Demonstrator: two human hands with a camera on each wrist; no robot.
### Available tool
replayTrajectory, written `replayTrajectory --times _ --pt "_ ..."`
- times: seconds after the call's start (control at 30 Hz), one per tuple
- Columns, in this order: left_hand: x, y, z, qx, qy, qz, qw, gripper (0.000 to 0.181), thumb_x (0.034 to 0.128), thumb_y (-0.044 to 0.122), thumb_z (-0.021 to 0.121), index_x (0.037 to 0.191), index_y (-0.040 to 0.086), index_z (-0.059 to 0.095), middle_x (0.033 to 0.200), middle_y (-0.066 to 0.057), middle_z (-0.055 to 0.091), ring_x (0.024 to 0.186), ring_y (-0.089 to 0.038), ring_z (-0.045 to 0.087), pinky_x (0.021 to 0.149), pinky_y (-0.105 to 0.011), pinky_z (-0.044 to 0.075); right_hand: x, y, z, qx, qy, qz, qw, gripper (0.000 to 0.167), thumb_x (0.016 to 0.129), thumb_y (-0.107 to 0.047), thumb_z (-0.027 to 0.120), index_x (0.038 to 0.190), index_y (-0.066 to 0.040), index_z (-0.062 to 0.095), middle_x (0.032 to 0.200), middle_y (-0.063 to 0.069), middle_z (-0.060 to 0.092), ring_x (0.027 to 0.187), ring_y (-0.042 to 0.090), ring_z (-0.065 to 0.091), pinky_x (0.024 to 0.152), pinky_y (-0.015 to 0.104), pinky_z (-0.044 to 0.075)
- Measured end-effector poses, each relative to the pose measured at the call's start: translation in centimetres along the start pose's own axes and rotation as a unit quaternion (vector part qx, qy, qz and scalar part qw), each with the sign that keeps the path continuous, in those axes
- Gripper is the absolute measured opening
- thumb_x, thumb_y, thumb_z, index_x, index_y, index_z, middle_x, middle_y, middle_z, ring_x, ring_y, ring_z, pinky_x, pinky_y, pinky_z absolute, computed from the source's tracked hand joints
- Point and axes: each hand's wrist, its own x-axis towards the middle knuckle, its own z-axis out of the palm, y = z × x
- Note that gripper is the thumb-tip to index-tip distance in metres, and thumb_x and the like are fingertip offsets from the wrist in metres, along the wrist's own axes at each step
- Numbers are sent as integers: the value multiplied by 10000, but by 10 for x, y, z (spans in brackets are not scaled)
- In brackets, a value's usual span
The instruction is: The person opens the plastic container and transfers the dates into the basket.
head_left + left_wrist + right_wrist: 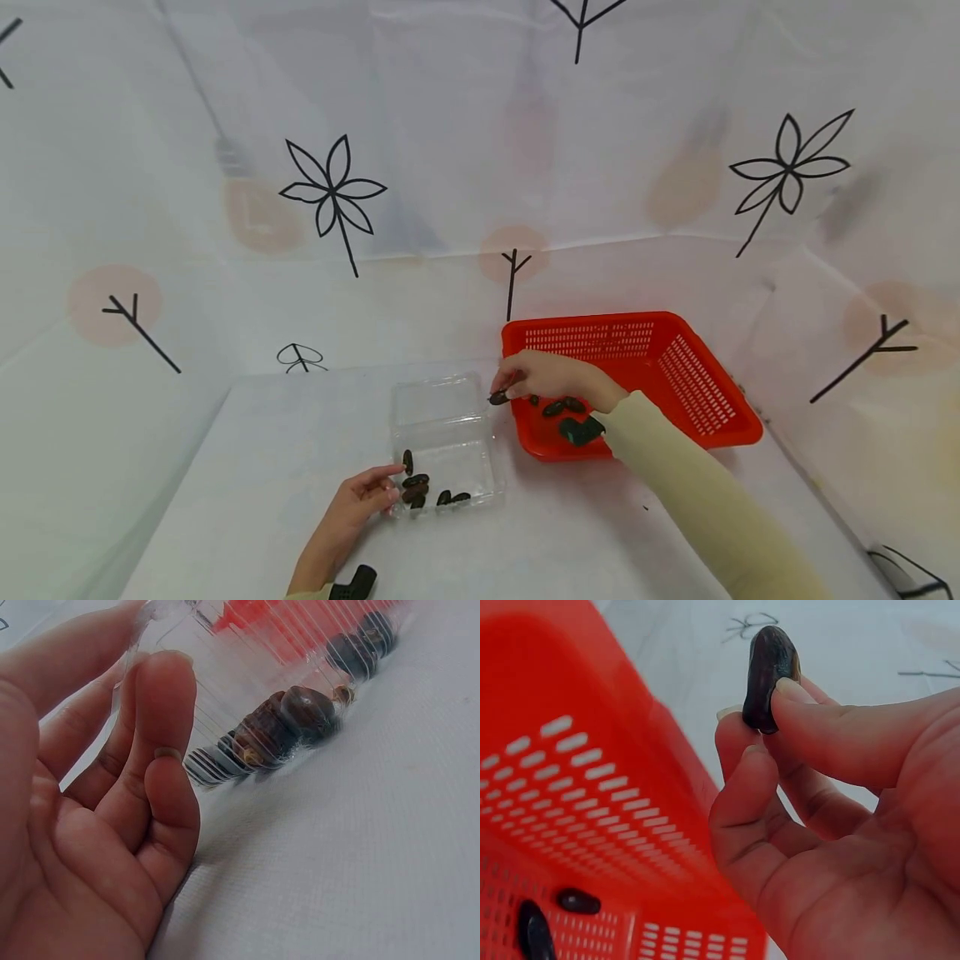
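Note:
My right hand (543,375) pinches one dark, glossy, date-like fruit (769,679) between thumb and fingertips, above the left rim of a red plastic basket (705,375). More such fruits (553,408) lie in the basket, partly behind the hand and wrist. Left of it, a clear plastic box (450,454) has its lid folded back. Several dark fruits (415,481) sit toward the box's left and front sides. With its fingers, my left hand (356,504) grips the box's left edge. Through the clear wall, brown, wrinkled fruits (262,735) appear in the left wrist view.
Both containers stand on a white-covered table (247,467), the basket right of the box with a narrow gap between them. A white patterned curtain (435,208) rises behind and at the sides. A small dark speck (645,507) lies in front of the basket.

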Motion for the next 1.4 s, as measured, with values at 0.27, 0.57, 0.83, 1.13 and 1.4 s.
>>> replayTrajectory --times 0.27,0.57,0.83,1.13,1.4 --pt "1 0 1 27 -9 53 10000 453 935 79 687 1326 -109 555 902 -21 608 730 -113 573 695 -269 506 -17 28 -14 108 166 263 9995 223 963 -40 611 1102 -166 731 1043 -16 673 1007 231 610 879 385 514" --pt "2 2 1 44 62 -100 9999 464 930 81 690 1332 -108 552 908 -42 606 736 -128 571 693 -274 506 -30 56 -28 121 320 356 9988 236 962 -37 601 1138 -141 719 1099 -10 675 1051 222 595 924 438 490" --pt "3 -2 1 -70 165 -324 9993 460 920 78 695 1339 -66 572 935 -60 610 750 -146 589 700 -288 520 -37 82 -34 140 524 798 9953 231 956 -31 613 1152 -97 716 1094 31 682 1031 291 612 908 443 510" --pt "3 -3 0 -46 177 -329 9993 456 922 86 698 1336 -63 577 931 -53 614 741 -142 586 697 -286 520 -44 108 -36 275 592 1206 9905 243 941 -1 612 1167 -24 698 1117 95 675 1007 291 619 908 448 514" --pt "3 -2 0 -57 177 -345 9992 460 922 93 701 1337 -62 577 932 -60 609 737 -146 582 701 -291 520 -47 129 -35 185 386 1476 9881 246 923 6 635 1160 2 703 1085 94 682 964 258 624 893 447 519"
